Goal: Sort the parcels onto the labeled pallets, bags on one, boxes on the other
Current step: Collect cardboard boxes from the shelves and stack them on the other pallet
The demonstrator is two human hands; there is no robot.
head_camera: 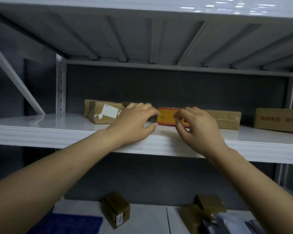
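Observation:
A small orange box (166,116) with red edges lies on the middle shelf (41,130) of a white rack. My left hand (134,122) reaches over the shelf's front edge, fingers spread, with fingertips at the box's left end and the thumb near its lower left corner. My right hand (198,125) is at the box's right end, its fingers curled against the front face. Whether either hand has a firm hold of the box cannot be told. Brown cardboard boxes flank the orange one: a labelled one (103,114) to the left and a long flat one (227,118) to the right.
Another cardboard box (277,119) with red print sits at the shelf's far right. On the lower shelf lie a small brown box (116,210), a blue item (66,223), a brown parcel (208,205) and grey bags (227,223). The upper shelf (142,7) hangs close overhead.

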